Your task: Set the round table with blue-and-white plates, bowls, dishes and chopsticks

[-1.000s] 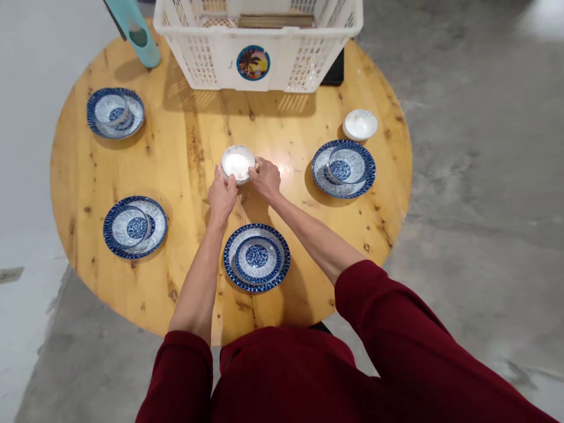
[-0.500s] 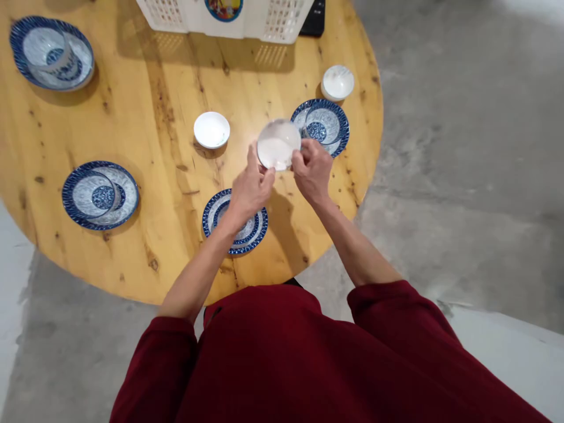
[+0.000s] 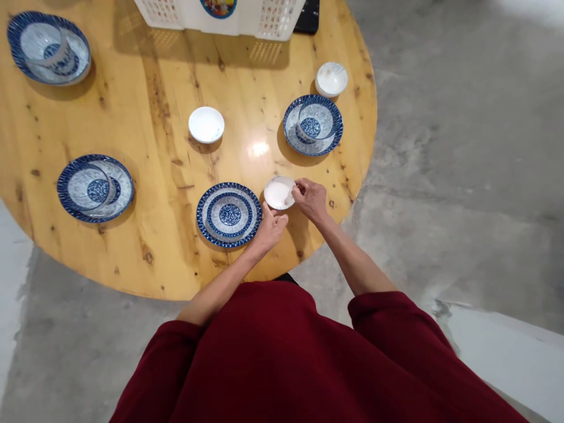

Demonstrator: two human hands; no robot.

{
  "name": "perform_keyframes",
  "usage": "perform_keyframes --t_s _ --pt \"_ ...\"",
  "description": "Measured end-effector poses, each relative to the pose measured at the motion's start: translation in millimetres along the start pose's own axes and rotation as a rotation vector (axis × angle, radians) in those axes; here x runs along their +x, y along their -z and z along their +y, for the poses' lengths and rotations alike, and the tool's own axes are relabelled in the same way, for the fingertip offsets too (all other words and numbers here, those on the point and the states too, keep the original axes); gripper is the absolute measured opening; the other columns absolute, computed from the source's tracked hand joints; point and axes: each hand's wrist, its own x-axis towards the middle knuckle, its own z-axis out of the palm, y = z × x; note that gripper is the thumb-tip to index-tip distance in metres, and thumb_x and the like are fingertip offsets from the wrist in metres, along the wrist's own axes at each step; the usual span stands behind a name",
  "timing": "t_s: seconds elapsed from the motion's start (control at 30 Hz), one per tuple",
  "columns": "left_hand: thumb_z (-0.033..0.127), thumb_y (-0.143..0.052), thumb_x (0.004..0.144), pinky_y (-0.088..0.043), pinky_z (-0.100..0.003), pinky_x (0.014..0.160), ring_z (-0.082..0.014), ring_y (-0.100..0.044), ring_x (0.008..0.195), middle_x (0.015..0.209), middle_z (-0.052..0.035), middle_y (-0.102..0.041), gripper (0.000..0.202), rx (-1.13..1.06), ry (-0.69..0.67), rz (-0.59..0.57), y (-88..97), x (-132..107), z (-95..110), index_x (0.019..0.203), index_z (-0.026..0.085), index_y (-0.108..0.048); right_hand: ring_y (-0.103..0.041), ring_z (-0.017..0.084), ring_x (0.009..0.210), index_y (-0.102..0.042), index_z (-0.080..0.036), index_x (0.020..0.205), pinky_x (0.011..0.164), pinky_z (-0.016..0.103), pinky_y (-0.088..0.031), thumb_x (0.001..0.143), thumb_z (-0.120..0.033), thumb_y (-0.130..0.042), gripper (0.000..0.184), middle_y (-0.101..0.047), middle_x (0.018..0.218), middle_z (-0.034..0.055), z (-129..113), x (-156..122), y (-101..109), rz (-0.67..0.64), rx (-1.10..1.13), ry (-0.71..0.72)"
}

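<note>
A small white bowl [image 3: 279, 194] is at the table's near right, just right of a flat blue-and-white patterned plate [image 3: 230, 215]. My right hand [image 3: 311, 198] pinches the bowl's right rim between thumb and fingers. At its lower left edge is my left hand [image 3: 270, 228], with fingertips against or very near the rim. The left thumb lies apart from the bowl, and that hand's fingers are spread. Whether the bowl's base rests fully on the wood cannot be made out.
On the round wooden table [image 3: 154, 247] are a second white bowl [image 3: 206, 124], another white bowl [image 3: 332, 79], and patterned plates holding bowls at right [image 3: 312, 147], left [image 3: 124, 188] and far left [image 3: 83, 50]. A white plastic basket [image 3: 189, 17] and a black object [image 3: 308, 17] stand at the back.
Both hands have brought the white bowl down toward me, from near the right-hand plate to beside the flat plate. My left thumb has come off the bowl.
</note>
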Motion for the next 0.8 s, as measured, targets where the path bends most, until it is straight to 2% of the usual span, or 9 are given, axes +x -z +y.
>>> perform_keyframes --t_s 0.1,0.23,0.43,0.6,0.8 --pt "0.028 -0.054 0.095 -0.048 -0.041 0.102 -0.0188 -0.063 0.110 0.153 -0.0190 -0.051 0.065 -0.017 -0.009 0.017 -0.1 2.4 -4.4 0.153 0.021 -0.026 -0.067 0.026 0.079 -0.074 -0.020 0.092 0.074 0.034 -0.048 0.084 -0.028 -0.047 0.029 -0.076 0.086 0.0106 -0.2 4.1 -4.7 -0.014 0.001 0.028" --pt "0.027 -0.053 0.094 -0.047 -0.042 0.104 -0.0183 -0.062 0.111 0.156 -0.0180 -0.048 0.061 -0.033 -0.008 0.008 0.2 5.2 -8.2 0.150 0.022 -0.030 -0.066 0.026 0.081 -0.074 -0.020 0.092 0.076 0.034 -0.048 0.084 -0.027 -0.046 0.030 -0.076 0.088 0.0114 1.5 7.0 -6.9 -0.040 0.004 0.052" --pt "0.028 -0.056 0.092 -0.046 -0.047 0.107 -0.0230 -0.059 0.122 0.158 -0.0194 -0.045 0.068 -0.038 0.010 -0.005 -1.6 8.9 -8.9 0.153 0.022 -0.027 -0.068 0.028 0.087 -0.074 -0.019 0.098 0.081 0.037 -0.050 0.086 -0.027 -0.045 0.032 -0.077 0.095 0.0132 6.2 9.8 -8.4 -0.053 0.030 0.052" --pt "0.033 -0.060 0.091 -0.044 -0.052 0.108 -0.0260 -0.058 0.125 0.159 -0.0184 -0.044 0.076 -0.045 0.020 -0.007 -1.6 10.6 -10.8 0.157 0.027 -0.023 -0.068 0.029 0.094 -0.074 -0.020 0.103 0.087 0.039 -0.052 0.087 -0.025 -0.046 0.033 -0.076 0.102 0.0143 9.9 12.6 -10.8 -0.071 0.052 0.059" --pt "0.035 -0.061 0.093 -0.045 -0.049 0.107 -0.0260 -0.057 0.127 0.159 -0.0175 -0.044 0.077 -0.019 0.038 0.003 -0.6 8.3 -10.3 0.159 0.026 -0.022 -0.068 0.029 0.097 -0.073 -0.019 0.109 0.090 0.040 -0.052 0.089 -0.025 -0.044 0.036 -0.076 0.104 0.0146 12.4 12.0 -11.9 -0.081 0.076 0.059"
